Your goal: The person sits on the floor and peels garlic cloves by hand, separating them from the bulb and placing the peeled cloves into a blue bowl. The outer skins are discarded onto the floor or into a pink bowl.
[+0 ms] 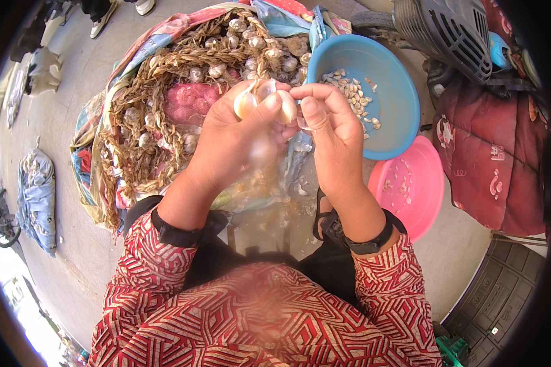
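Note:
My left hand [225,133] grips a broken-open garlic bulb [245,104], its thumb pressed against the pale cloves. One clove [286,108] stands apart from the others on the side toward my right hand [337,137]. The right fingertips touch or almost touch that clove, and a thin flake of garlic skin [305,124] shows at the right thumb. Beyond both hands lies a heap of braided dry garlic [165,59] with whole bulbs on a patterned cloth [119,75]. Loose cloves [356,98] rest in a blue plastic basin [395,119] just past the right hand.
A pink basin [429,183] holding a few small cloves is at the right, partly under the blue one. Farther right hangs a red quilted cover [491,160] by a vehicle. A red mesh bag [190,103] sits among the braids. A stuffed blue sack [36,197] is at left.

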A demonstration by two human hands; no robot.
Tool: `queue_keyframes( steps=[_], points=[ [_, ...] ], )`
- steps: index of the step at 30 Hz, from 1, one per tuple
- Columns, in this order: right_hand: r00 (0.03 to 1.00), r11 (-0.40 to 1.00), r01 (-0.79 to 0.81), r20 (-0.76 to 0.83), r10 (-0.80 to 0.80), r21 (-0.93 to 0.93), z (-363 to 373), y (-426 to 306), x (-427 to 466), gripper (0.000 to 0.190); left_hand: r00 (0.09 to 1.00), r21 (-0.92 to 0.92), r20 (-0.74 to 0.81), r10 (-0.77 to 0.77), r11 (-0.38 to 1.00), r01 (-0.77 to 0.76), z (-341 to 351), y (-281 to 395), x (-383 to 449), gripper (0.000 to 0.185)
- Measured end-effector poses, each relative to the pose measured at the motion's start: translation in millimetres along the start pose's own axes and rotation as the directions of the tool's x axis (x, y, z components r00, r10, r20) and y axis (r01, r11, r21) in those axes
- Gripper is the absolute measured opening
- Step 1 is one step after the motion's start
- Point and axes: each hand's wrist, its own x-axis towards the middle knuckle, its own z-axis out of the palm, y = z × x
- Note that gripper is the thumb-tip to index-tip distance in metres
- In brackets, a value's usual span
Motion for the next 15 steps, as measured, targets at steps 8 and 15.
queue_keyframes(
  steps=[8,15],
  points=[
    [0.987,0.917,0.148,-0.006,-0.162,-0.371,2.7,15.0,4.7,0.024,0.997,0.127,-0.075,-0.034,0.991,0.043,-5.4,-7.5,4.7,0.017],
    [1.000,0.978,-0.005,0.009,0.007,-0.207,-4.4,2.2,10.1,0.020,0.996,0.106,-0.077,-0.035,0.993,0.043,-4.4,-5.1,4.3,0.017]
  ],
)
